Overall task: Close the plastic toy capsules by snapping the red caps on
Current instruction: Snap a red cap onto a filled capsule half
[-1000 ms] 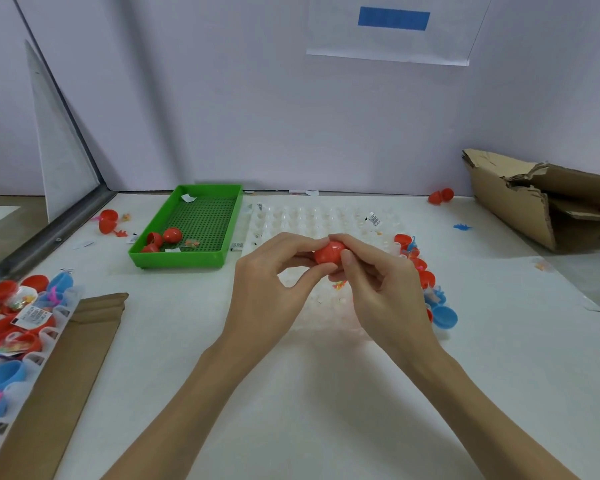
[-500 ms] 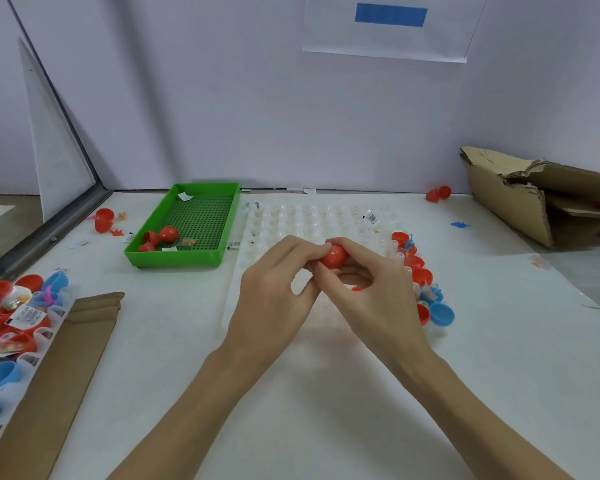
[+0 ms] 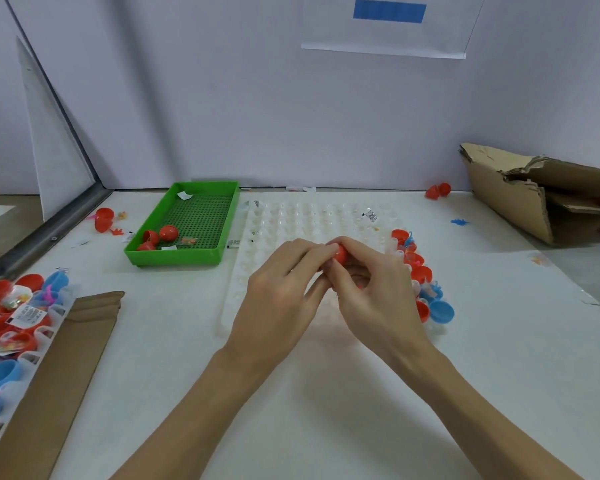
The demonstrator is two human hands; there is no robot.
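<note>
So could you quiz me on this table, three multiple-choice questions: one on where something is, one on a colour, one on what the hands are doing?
1. Where is the green tray?
A. left of the hands
B. right of the hands
C. on the cardboard box

2. What colour is the capsule being held?
A. blue
B. red
C. yellow

3. What are the hands doing?
A. lying flat on the table
B. both pinching the capsule
C. only one holds it

Answers:
1 A: the tray sits at back left, the box at far right.
2 B: red shows between the fingertips.
3 B: the left hand and right hand meet on it.
</note>
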